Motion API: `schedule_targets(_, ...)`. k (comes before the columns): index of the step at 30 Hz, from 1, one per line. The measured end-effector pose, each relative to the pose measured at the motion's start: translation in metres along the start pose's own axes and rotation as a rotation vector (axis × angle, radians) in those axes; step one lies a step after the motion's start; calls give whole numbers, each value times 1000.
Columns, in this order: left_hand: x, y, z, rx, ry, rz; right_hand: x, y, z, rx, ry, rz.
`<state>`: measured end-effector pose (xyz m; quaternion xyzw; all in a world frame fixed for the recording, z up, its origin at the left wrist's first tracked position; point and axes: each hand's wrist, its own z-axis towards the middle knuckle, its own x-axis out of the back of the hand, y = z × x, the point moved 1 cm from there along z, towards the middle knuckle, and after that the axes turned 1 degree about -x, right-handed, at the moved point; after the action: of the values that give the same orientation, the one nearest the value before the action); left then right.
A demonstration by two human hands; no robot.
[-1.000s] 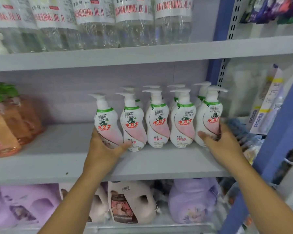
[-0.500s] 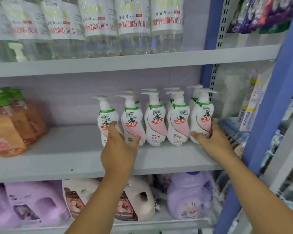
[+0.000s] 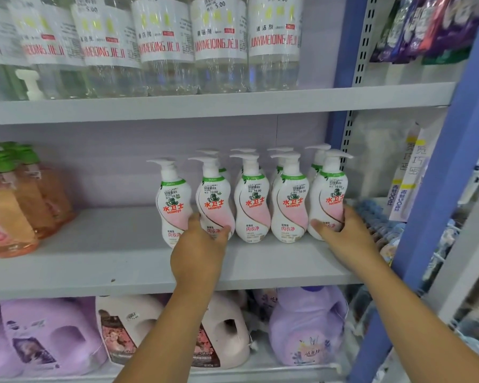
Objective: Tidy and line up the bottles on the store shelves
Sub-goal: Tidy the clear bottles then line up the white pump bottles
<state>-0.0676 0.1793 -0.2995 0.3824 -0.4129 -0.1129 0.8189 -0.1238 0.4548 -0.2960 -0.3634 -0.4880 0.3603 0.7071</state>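
Pump bottles (image 3: 252,200) are standing in a row on the middle shelf (image 3: 122,261). The left hand (image 3: 198,250) is cupping the second bottle (image 3: 215,200); the right hand (image 3: 340,233) is gripping the rightmost bottle (image 3: 328,194), both arms reaching forward.

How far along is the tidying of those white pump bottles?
Mostly done: the front row of pump bottles stands upright, labels forward. In hand: the left hand holds the leftmost bottle, the right hand the rightmost bottle. Left: closing the row, then the orange bottles.
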Motion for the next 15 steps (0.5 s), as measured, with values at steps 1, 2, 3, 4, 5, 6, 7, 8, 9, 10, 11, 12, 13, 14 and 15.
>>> schedule_targets(1, 2, 0, -1, -21, 13, -6, 0, 1, 1, -1, -1, -1)
schedule_targets(2, 6, -1, -5, -56, 46, -15, 0, 1, 1, -2, 0, -1)
schedule_targets(3, 11, -5, -8, -100, 107, -35, 0, 2, 1, -6, 0, -3)
schedule_targets(4, 20, -10, -10, -144, 197, -79, 0, 2, 2, -9, 2, -4)
schedule_targets(5, 29, -18, -8, -168, 298, -133, 0, 2, 2, -11, 3, -6)
schedule_targets(6, 38, -27, -3, -168, 387, -174, 0, 3, 3, -10, 4, -9)
schedule_targets(7, 44, -38, 6, -146, 440, -185, -1, 4, 4, -9, 5, -11)
schedule_targets(8, 49, -49, 16, -104, 430, -196, -1, 5, 5, -8, 5, -12)
schedule_targets(9, 51, -58, 26, -41, 347, -226, -1, 6, 5, -5, 4, -13)
schedule_targets(10, 52, -63, 33, 25, 215, -276, -1, 6, 6, -3, 2, -15)
schedule_targets(11, 51, -65, 37, 67, 81, -307, -1, 7, 6, -5, -1, -15)
schedule_targets(12, 50, -66, 39, 57, -21, -298, -1, 7, 6, -9, -4, -17)
schedule_targets(13, 48, -68, 41, 13, -77, -270, -2, 7, 6, -12, -5, -17)
schedule_targets(14, 47, -69, 44, -25, -97, -253, -2, 7, 6, -12, -6, -17)
schedule_targets(15, 47, -70, 46, -44, -107, -254, -2, 6, 5, -9, -5, -17)
